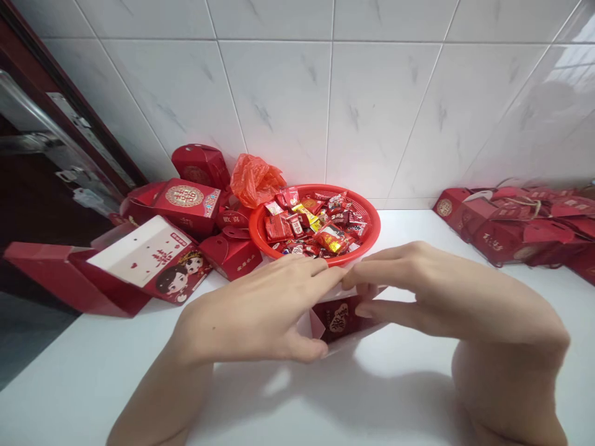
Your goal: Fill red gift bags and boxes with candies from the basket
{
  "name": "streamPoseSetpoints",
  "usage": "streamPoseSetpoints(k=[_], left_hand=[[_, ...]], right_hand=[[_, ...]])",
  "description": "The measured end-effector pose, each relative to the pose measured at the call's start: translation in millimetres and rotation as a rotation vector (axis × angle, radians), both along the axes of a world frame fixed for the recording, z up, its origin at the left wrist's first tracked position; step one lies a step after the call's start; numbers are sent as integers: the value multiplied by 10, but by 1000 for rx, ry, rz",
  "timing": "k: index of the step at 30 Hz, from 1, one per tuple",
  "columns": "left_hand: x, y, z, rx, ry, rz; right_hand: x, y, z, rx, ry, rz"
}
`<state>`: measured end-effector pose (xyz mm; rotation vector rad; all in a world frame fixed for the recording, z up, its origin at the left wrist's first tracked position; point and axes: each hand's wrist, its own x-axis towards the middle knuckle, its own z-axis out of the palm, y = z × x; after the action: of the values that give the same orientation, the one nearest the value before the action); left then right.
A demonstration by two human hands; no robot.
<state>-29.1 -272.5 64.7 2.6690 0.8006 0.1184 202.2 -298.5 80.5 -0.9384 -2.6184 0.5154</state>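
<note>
Between my hands, above the white table, is a small red cardboard box (341, 318), largely hidden, with pale lettering and a pinkish-white flap on its left. My left hand (260, 310) reaches over it, fingers on the top edge and thumb low on the near side. From the other side, my right hand (418, 291) grips the box, its thumb against the red face and its fingers bent over the top. Just behind stands a red plastic basket (374, 230) filled with wrapped candies (332, 238) in red, yellow and dark wrappers.
Several red gift boxes (186, 204) pile up on the left, with a white-and-red box (153, 254) in front. An orange-red plastic bag (255, 179) touches the basket. More red boxes (502, 229) line the right side. A tiled wall (385, 111) closes the back.
</note>
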Motion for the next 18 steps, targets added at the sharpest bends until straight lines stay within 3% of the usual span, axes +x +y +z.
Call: streamPoseSetpoints(k=[5, 9, 13, 18], left_hand=[[-32, 102, -43, 39, -58, -62], [-29, 252, -39, 63, -121, -93], [2, 325, -6, 34, -100, -78], [51, 357, -62, 25, -143, -77]], right_hand=[[147, 54, 44, 74, 1, -115], [237, 220, -27, 58, 35, -196], [325, 310, -228, -94, 121, -186], [330, 266, -650, -213, 328, -215]])
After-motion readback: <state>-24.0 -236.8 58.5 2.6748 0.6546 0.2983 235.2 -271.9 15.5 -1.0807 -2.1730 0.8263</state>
